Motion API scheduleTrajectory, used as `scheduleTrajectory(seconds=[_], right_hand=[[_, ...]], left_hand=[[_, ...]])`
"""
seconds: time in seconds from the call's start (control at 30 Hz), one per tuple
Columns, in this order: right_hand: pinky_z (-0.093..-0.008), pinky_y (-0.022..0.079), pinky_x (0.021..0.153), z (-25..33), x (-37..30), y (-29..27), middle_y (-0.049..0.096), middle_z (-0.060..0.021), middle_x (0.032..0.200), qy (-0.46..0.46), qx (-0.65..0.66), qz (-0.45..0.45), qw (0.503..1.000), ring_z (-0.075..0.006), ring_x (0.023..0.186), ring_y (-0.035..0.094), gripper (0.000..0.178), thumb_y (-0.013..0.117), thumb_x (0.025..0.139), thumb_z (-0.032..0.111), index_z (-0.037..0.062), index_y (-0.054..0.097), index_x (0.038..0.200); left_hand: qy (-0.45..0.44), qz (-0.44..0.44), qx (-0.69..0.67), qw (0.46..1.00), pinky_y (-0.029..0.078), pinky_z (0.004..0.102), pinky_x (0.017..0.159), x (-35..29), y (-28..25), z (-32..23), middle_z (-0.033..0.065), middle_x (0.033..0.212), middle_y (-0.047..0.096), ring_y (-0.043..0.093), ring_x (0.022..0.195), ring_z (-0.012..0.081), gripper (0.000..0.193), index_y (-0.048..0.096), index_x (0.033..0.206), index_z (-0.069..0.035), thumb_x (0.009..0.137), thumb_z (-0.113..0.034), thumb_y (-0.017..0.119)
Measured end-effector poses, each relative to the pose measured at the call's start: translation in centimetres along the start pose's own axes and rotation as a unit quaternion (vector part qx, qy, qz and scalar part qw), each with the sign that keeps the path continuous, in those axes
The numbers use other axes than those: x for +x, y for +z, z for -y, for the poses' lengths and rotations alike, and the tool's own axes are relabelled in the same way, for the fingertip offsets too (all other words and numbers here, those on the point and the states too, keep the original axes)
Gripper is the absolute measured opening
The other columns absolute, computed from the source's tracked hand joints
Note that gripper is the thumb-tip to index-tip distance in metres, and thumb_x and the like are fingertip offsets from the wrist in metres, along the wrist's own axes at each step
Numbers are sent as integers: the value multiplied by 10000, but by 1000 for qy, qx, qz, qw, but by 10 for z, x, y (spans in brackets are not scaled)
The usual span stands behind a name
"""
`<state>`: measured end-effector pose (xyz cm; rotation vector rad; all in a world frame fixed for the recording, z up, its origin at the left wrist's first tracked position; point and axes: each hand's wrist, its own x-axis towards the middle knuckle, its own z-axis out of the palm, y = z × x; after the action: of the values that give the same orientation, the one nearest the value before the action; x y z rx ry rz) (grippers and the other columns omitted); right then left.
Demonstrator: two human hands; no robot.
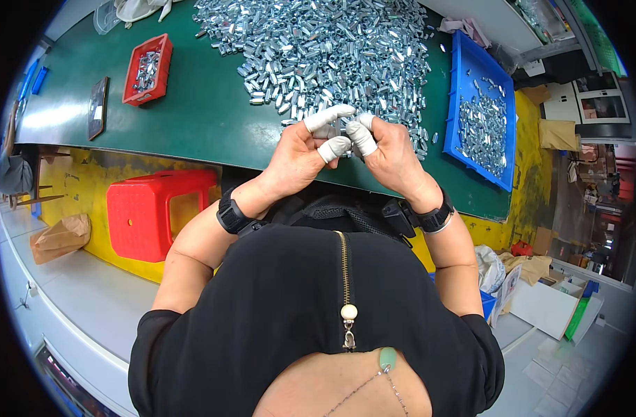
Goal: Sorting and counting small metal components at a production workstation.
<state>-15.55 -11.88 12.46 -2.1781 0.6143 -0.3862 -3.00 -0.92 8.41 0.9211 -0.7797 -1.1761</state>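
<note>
At the near edge of the pile, my left hand (300, 154) and my right hand (393, 154) meet with fingertips drawn together. White finger cots cover several fingertips on both. A small shiny metal part (343, 124) shows between the fingers, pinched by both hands; the fingers hide most of it. Just beyond them spreads a large heap of short silvery metal parts (332, 59), elongated in shape like long nuts or sleeves.
The green table (200, 104) carries a red bin (163, 69) of similar parts and a dark flat framed object (97, 108) on the left. At right lies a blue tray (455, 90) with more parts. A red stool (138, 221) stands on the floor to my left.
</note>
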Motion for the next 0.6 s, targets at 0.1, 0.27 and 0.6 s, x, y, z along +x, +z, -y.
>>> scheduleTrajectory(seconds=[0.1, 0.27, 0.6], right_hand=[[-344, 431, 494, 1, 3, 0, 585, -166, 644, 4, 5, 7, 1000, -305, 552, 582, 184, 570, 856, 200, 21, 611, 839], [-346, 428, 493, -2, 5, 1, 586, -165, 643, 13, 3, 15, 1000, -301, 545, 578, 189, 571, 855, 198, 14, 610, 833], [-358, 437, 516, -4, 4, 2, 591, -178, 670, 4, 2, 11, 1000, -329, 597, 592, 185, 564, 857, 194, 15, 607, 848]], left_hand=[[-5, 0, 1, 1000, 425, 206, 596, 0, -2, 1, 12, 908, 574, 484, 658, 65, 397, 467, 1250, -52, 865, -77, 563], [-13, 1, -1, 1000, 424, 206, 596, 2, -4, 1, 10, 897, 570, 481, 655, 64, 393, 466, 1249, -53, 868, -79, 559], [-16, -11, -10, 1000, 424, 173, 551, 5, -4, 8, -5, 854, 582, 495, 628, 30, 395, 480, 1242, -95, 859, -68, 573]])
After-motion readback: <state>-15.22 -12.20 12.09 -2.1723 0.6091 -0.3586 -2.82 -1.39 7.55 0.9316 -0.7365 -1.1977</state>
